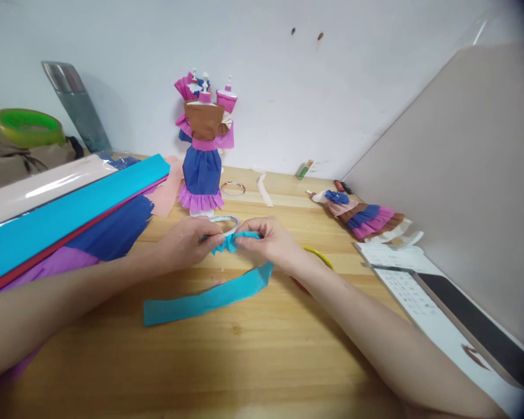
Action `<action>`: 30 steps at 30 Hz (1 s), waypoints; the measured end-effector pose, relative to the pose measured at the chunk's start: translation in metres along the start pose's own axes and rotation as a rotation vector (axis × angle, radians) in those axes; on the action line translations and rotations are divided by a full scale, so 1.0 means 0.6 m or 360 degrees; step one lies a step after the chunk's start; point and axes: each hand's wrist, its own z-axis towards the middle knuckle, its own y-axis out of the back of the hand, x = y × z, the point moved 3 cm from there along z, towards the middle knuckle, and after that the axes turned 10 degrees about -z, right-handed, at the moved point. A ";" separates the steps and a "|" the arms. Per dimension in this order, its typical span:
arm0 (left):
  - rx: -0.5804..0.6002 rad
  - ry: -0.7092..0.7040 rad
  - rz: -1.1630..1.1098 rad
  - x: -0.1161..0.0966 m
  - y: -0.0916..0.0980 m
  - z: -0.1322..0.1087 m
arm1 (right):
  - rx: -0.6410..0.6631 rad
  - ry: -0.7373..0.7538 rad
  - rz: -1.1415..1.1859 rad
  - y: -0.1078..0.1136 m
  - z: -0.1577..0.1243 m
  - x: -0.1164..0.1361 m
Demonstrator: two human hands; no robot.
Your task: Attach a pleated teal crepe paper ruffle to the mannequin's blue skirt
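Note:
Between my two hands a turquoise crepe paper strip (209,295) is bunched into small pleats at one end. My left hand (196,241) pinches the gathered end. Thumb and fingers of my right hand (268,240) close on the strip just beside it. From the right hand the flat rest of the strip loops down and lies leftward across the table. Behind the pleats, a tape roll (227,221) lies partly covered by my hands. A small dress form (204,157) in a brown, blue and purple paper dress stands just beyond.
Folded crepe paper (82,209) in several colours lies at left, near a tilted bottle (76,105) and a green tape roll (30,127). A second dressed form (362,218) lies at right, by a white sheet (402,291) and a dark phone-like slab (471,326). Yellow-handled scissors (318,256) show behind my right wrist.

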 end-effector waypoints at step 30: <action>0.0033 0.0135 -0.0276 0.004 -0.003 0.001 | 0.0040 -0.0142 0.0299 0.014 0.004 0.002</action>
